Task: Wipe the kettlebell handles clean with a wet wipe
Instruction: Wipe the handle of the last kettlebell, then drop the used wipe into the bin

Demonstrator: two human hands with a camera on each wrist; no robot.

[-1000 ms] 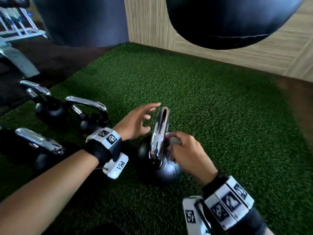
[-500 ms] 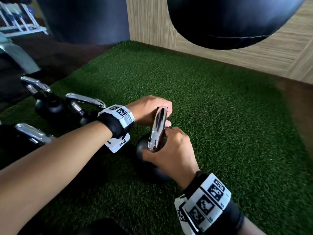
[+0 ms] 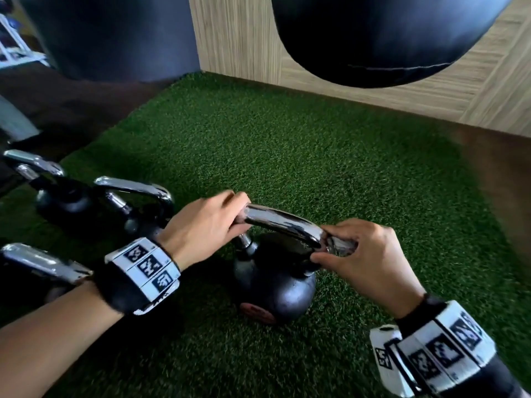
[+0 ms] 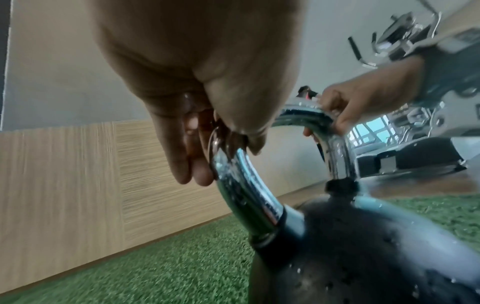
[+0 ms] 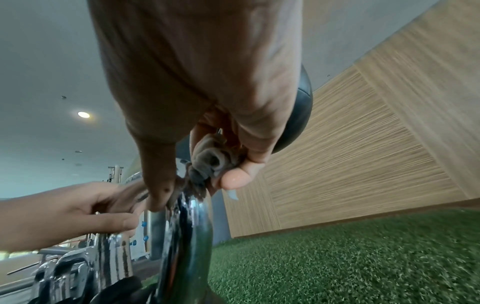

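A black kettlebell (image 3: 275,285) stands on the green turf (image 3: 287,156), its chrome handle (image 3: 283,222) lying crosswise to me. My left hand (image 3: 230,215) grips the left end of the handle, fingers curled over the top; the left wrist view shows them wrapped round the chrome handle (image 4: 241,185). My right hand (image 3: 336,249) is at the right bend of the handle. There it pinches a crumpled grey wet wipe (image 5: 210,159) between thumb and fingers, pressed on the handle (image 5: 189,218). Water drops sit on the kettlebell body (image 4: 363,257).
Three more chrome-handled kettlebells (image 3: 63,196) (image 3: 138,202) (image 3: 43,262) stand close at the left. A black punching bag (image 3: 373,38) hangs overhead and another bag (image 3: 115,33) at the back left. A wooden wall (image 3: 373,96) borders the turf behind.
My left hand went from open beside the handle to gripping its end. The kettlebell turned so its handle now lies crosswise. My right hand slid with the wipe to the right bend.
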